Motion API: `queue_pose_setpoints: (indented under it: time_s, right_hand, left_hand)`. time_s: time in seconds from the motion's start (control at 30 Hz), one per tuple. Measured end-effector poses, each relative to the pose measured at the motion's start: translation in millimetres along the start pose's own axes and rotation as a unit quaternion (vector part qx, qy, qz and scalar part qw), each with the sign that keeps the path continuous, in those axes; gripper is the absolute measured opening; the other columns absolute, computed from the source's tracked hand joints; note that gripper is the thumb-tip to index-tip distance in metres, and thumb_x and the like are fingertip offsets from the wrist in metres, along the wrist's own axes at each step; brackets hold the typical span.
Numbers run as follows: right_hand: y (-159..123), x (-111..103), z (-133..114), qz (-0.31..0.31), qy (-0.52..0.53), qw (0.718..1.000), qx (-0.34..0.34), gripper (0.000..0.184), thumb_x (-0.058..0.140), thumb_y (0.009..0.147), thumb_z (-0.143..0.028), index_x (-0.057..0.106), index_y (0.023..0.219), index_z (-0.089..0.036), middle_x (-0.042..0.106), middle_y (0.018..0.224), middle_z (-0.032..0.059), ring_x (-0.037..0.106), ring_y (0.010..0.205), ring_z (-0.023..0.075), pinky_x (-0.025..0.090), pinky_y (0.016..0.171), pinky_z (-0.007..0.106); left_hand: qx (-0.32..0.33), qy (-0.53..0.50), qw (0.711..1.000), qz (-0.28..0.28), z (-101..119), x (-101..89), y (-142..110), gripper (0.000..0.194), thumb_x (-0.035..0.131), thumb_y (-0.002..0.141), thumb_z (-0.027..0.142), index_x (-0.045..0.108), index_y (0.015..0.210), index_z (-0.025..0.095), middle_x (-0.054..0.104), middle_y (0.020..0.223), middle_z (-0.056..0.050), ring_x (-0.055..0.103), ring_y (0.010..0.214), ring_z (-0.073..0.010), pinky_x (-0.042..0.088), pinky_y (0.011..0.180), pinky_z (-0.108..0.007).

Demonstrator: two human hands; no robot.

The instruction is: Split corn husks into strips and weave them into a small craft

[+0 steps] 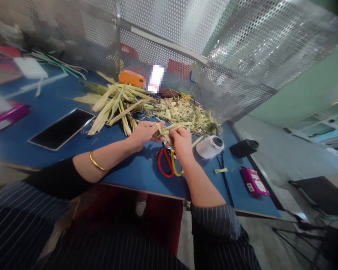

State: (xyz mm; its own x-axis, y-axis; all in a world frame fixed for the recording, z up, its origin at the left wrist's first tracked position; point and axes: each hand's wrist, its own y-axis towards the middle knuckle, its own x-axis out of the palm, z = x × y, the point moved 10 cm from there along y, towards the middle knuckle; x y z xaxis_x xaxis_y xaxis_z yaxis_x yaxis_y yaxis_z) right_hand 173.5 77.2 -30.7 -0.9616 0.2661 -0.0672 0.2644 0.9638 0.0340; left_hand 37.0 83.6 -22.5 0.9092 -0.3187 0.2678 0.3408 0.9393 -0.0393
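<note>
Between my two hands is a pale yellow-green strip of dried husk (165, 131), looped or folded at its left part. My left hand (144, 134) pinches it from the left, fingers closed. From the right, my right hand (181, 139) grips the same strip between thumb and fingers. Just below them on the table lie scissors (165, 162) with one red and one yellow handle; their blades are mostly hidden under my hands. Behind my left hand is a bundle of long dried husks (108, 101). A heap of shredded husk scraps (183, 112) spreads behind my right hand.
On the blue table (124, 165) lie a dark-screened tablet or phone (62, 128), a white thread spool (210, 147), a black spool (243, 148) and a purple packet (254, 181). An orange object (131, 78) stands near the perforated metal partition (163, 41) at the back.
</note>
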Motion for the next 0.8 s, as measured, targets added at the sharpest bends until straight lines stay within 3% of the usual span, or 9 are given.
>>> queue_pose_setpoints:
  time_s: [0.13, 0.3, 0.43, 0.63, 0.73, 0.8]
  right_hand:
    - [-1, -4, -6, 0.017, 0.018, 0.999, -0.022, 0.013, 0.062, 0.068, -0.03, 0.055, 0.067, -0.019, 0.052, 0.052, -0.0063, 0.047, 0.037, 0.0093, 0.043, 0.035, 0.025]
    - [1, -7, -9, 0.023, 0.038, 0.999, -0.023, 0.013, 0.062, 0.069, -0.028, 0.054, 0.064, -0.019, 0.052, 0.052, -0.0058, 0.048, 0.039, 0.0092, 0.046, 0.038, 0.026]
    - [1, -7, -11, 0.027, 0.06, 0.998, -0.014, 0.015, 0.062, 0.07, -0.027, 0.052, 0.062, -0.019, 0.051, 0.051, -0.0058, 0.05, 0.041, 0.0096, 0.044, 0.039, 0.024]
    - [-5, 11, -6, -0.051, 0.018, 0.999, 0.0, 0.019, 0.058, 0.079, -0.038, 0.051, 0.075, -0.02, 0.057, 0.059, -0.0053, 0.052, 0.039, 0.0102, 0.044, 0.041, 0.025]
    - [-14, 17, -24, -0.082, -0.106, 0.986, -0.102, 0.017, 0.052, 0.086, -0.038, 0.052, 0.094, -0.023, 0.063, 0.068, -0.0029, 0.058, 0.045, 0.0129, 0.048, 0.05, 0.028]
    - [-25, 23, -43, -0.103, -0.181, 0.959, -0.194, 0.021, 0.051, 0.088, -0.035, 0.053, 0.106, -0.025, 0.067, 0.076, -0.0004, 0.063, 0.058, 0.0151, 0.051, 0.062, 0.031]
  left_hand:
    - [0.01, 0.021, 0.999, -0.024, 5, 2.8, 0, 0.026, 0.074, 0.074, 0.037, 0.073, 0.078, 0.011, 0.068, 0.066, -0.006, 0.064, 0.057, -0.0122, 0.055, 0.06, -0.025]
    - [0.013, -0.004, 0.995, -0.101, 10, 11.3, 1, 0.021, 0.071, 0.072, 0.024, 0.075, 0.088, 0.011, 0.071, 0.077, -0.007, 0.066, 0.067, -0.0128, 0.055, 0.069, -0.026]
    - [0.023, -0.027, 0.991, -0.129, 11, 15.9, -1, 0.028, 0.07, 0.066, 0.015, 0.074, 0.094, 0.012, 0.072, 0.079, -0.006, 0.067, 0.071, -0.0124, 0.054, 0.075, -0.025]
    - [0.067, 0.025, 0.996, 0.05, 16, -15.8, 4, 0.021, 0.076, 0.066, 0.025, 0.07, 0.079, 0.009, 0.064, 0.063, -0.002, 0.058, 0.055, -0.0088, 0.05, 0.056, -0.021]
    - [0.082, 0.008, 0.989, 0.123, 21, -33.0, 5, 0.019, 0.074, 0.066, 0.019, 0.067, 0.081, 0.01, 0.065, 0.07, -0.001, 0.06, 0.057, -0.0095, 0.049, 0.051, -0.02]
    - [0.077, 0.005, 0.986, 0.146, 22, -39.9, 6, 0.02, 0.073, 0.066, 0.017, 0.065, 0.083, 0.01, 0.064, 0.071, -0.001, 0.062, 0.058, -0.0107, 0.047, 0.047, -0.02]
